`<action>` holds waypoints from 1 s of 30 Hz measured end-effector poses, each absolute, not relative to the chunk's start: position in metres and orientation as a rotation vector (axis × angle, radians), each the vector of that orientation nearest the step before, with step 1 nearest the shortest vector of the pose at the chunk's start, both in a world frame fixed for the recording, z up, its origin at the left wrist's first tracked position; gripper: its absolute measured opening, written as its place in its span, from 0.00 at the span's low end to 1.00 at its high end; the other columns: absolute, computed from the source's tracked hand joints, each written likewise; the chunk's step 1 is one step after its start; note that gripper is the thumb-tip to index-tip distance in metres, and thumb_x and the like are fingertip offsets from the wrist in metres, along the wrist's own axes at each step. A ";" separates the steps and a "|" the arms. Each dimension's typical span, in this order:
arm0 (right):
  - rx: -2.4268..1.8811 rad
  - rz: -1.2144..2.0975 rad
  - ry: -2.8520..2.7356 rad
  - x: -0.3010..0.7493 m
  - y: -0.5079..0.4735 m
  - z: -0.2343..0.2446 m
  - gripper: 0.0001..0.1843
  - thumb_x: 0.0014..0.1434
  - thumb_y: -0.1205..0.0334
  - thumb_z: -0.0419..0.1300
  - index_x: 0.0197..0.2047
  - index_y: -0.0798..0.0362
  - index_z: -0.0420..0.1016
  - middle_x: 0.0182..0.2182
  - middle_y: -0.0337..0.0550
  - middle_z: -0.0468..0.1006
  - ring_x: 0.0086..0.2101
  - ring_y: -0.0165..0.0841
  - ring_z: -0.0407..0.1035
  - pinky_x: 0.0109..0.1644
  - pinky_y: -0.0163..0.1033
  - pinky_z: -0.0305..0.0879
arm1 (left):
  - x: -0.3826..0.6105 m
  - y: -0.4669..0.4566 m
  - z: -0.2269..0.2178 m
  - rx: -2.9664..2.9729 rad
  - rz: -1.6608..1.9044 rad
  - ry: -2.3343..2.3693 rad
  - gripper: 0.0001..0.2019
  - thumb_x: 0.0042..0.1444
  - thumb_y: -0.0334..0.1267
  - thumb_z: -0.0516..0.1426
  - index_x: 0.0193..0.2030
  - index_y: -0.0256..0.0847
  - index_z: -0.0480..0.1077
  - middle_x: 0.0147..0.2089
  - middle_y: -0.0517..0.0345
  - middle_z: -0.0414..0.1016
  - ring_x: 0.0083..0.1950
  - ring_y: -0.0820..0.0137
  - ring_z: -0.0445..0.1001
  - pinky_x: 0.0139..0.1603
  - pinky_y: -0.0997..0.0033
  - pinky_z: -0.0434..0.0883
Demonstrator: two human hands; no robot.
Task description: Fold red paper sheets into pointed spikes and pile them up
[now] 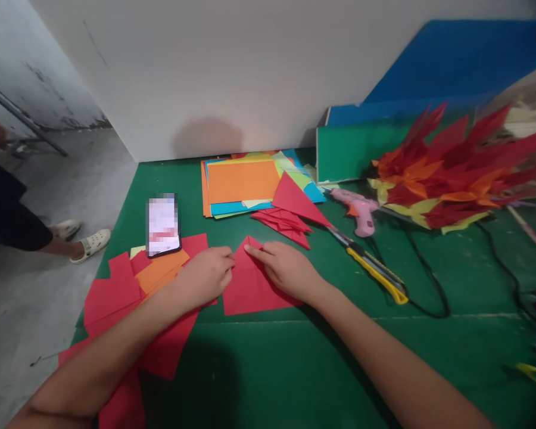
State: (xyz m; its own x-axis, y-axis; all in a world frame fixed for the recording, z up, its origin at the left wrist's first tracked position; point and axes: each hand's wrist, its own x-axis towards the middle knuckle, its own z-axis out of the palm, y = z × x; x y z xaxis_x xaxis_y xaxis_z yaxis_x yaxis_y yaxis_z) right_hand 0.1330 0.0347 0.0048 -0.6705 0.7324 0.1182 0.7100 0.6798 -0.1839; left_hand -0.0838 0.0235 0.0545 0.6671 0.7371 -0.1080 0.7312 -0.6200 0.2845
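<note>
A sheet of red paper (254, 292) lies on the green table, its upper corners folded in to a point. My left hand (208, 275) is closed at the sheet's left edge, fingertips curled and partly hidden. On the folded tip rests the outstretched index finger of my right hand (290, 269); its other fingers are loosely bent over the right side of the sheet. Just beyond lie several folded red paper pieces (290, 225) and a larger red folded point (297, 199). Loose red sheets (111, 295) and orange paper pieces (161, 271) spread under and around my left forearm.
A phone (162, 226) lies at left on the papers. Behind is a stack of coloured paper (243, 182). To the right are a yellow utility knife (377, 274), a pink glue gun (361, 211) with a cord, and a red-orange paper flame-like piece (455, 173). A person's leg (13, 208) shows at left.
</note>
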 end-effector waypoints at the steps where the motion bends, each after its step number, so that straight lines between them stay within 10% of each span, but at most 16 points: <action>1: -1.175 0.181 -2.706 0.133 0.035 0.005 0.23 0.64 0.71 0.45 0.60 0.53 0.66 0.30 0.45 0.70 0.31 0.34 0.59 0.33 0.37 0.50 | -0.084 0.024 0.063 2.540 -0.053 1.183 0.14 0.57 0.26 0.47 0.35 0.35 0.74 0.39 0.50 0.75 0.39 0.68 0.73 0.42 0.71 0.70; 10: -1.161 0.280 -2.681 0.134 0.035 0.009 0.22 0.63 0.71 0.47 0.59 0.54 0.66 0.32 0.46 0.71 0.33 0.35 0.62 0.36 0.37 0.56 | -0.086 0.017 0.082 2.449 -0.234 1.357 0.11 0.53 0.29 0.50 0.23 0.37 0.70 0.22 0.56 0.70 0.24 0.70 0.68 0.25 0.73 0.60; 16: -1.219 0.444 -2.549 0.134 0.033 0.012 0.27 0.62 0.51 0.55 0.61 0.52 0.60 0.44 0.50 0.73 0.41 0.41 0.68 0.42 0.44 0.66 | -0.080 0.027 0.033 2.547 0.582 1.199 0.12 0.61 0.30 0.48 0.45 0.36 0.71 0.44 0.49 0.75 0.46 0.66 0.73 0.48 0.65 0.71; 20: -1.208 0.459 -2.412 0.134 0.033 0.011 0.35 0.55 0.46 0.62 0.61 0.51 0.57 0.51 0.53 0.69 0.50 0.43 0.66 0.50 0.47 0.66 | -0.081 0.029 0.016 2.634 0.525 0.992 0.16 0.61 0.28 0.46 0.54 0.36 0.67 0.58 0.46 0.68 0.61 0.64 0.65 0.60 0.59 0.66; 30: -1.157 0.281 -2.422 0.139 0.035 0.011 0.19 0.59 0.47 0.58 0.45 0.54 0.72 0.39 0.50 0.76 0.40 0.40 0.69 0.43 0.42 0.66 | -0.081 0.029 0.016 2.695 0.511 1.028 0.12 0.62 0.28 0.48 0.46 0.35 0.71 0.51 0.47 0.72 0.53 0.63 0.70 0.54 0.60 0.71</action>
State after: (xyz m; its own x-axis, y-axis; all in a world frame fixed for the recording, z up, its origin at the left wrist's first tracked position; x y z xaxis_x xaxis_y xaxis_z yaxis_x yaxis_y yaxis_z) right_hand 0.1394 0.0347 0.0112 -0.5539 0.7771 0.2989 0.6879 0.6294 -0.3615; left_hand -0.0807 0.0288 0.0159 0.6963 0.6753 0.2433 0.6018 -0.7339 0.3149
